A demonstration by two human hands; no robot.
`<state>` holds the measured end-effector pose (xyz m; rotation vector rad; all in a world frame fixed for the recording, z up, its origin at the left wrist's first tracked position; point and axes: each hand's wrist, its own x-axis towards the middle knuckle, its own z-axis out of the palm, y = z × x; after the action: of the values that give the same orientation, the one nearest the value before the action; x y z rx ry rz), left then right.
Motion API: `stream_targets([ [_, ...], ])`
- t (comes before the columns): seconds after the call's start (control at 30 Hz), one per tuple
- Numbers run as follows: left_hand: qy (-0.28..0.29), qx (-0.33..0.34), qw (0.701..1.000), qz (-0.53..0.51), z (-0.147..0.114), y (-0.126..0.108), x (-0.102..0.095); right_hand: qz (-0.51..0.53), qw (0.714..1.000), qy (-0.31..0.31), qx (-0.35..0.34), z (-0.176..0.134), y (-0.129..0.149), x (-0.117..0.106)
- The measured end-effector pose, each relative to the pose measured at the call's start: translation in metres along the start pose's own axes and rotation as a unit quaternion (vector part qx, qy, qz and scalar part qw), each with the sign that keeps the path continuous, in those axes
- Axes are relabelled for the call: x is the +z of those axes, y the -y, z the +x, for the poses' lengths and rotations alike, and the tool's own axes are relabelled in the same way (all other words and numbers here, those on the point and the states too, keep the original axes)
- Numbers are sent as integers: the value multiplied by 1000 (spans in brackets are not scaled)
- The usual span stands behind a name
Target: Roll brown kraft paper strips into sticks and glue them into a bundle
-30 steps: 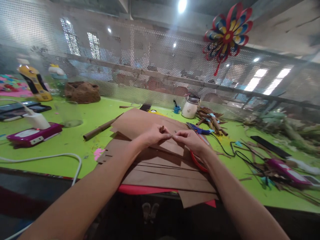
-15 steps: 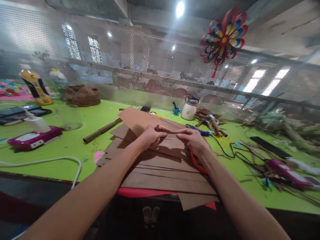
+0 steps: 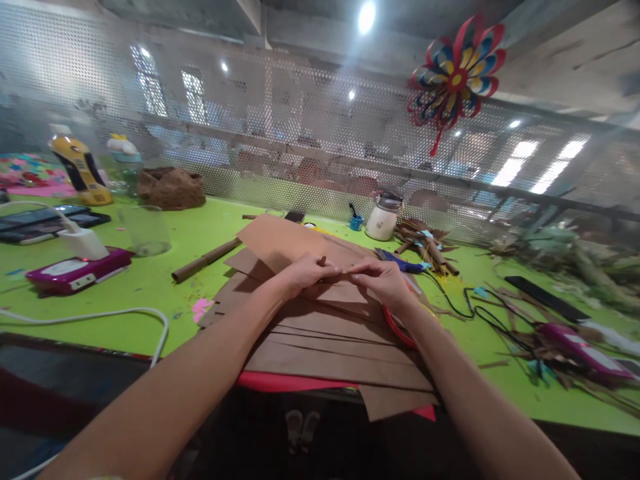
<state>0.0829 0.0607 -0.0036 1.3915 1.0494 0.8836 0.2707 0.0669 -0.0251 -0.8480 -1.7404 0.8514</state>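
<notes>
Above a stack of brown paper sheets (image 3: 330,363), my left hand (image 3: 306,273) and my right hand (image 3: 384,281) almost meet at the fingertips. Both are closed in a pinch on a thin brown paper strip (image 3: 345,274), mostly covered by the fingers. A lighter brown sheet (image 3: 270,237) lies on top of the stack, behind my left hand. Under my right wrist shows a red loop (image 3: 397,328), perhaps a scissors handle, partly hidden. Just past my right hand lies a blue tool with a black cord (image 3: 407,264).
A brown tube (image 3: 205,260) and clear cup (image 3: 146,232) are left of the stack. Purple power strips (image 3: 80,272) with cables lie on both sides. Behind stand a white jar (image 3: 383,219) and dried scraps (image 3: 425,243). Red paper (image 3: 300,381) overhangs the front edge.
The view has shifted slightly. My fingers have moved a little closer together along the strip, and less of it shows between them.
</notes>
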Motion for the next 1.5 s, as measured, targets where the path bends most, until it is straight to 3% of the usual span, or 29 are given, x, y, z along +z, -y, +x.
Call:
stream_targets([
  [0.2, 44, 37, 998, 11, 3, 1, 0, -2, 1000, 8, 20, -1, 7, -2],
  [0.47, 69, 83, 992, 70, 2, 1, -1, 46, 988, 91, 114, -2, 17, -10],
  [0.57, 83, 91, 990, 72, 4, 4, -2, 42, 985, 117, 118, -3, 21, -13],
  [0.73, 77, 94, 990, 75, 7, 7, -2, -48, 988, 91, 114, -4, 20, -11],
  [0.97, 70, 85, 991, 76, 6, 7, 2, -45, 992, 57, 107, -3, 16, -7],
  [1.13, 74, 122, 985, 100, 8, 10, 4, -67, 993, 29, 95, -2, 14, -6],
  [1.3, 66, 141, 980, 122, 9, 10, 3, -95, 994, 19, 50, 0, 7, -6],
  [1.5, 48, 127, 983, 125, 8, 9, 5, -91, 994, 22, 47, 0, 10, -5],
])
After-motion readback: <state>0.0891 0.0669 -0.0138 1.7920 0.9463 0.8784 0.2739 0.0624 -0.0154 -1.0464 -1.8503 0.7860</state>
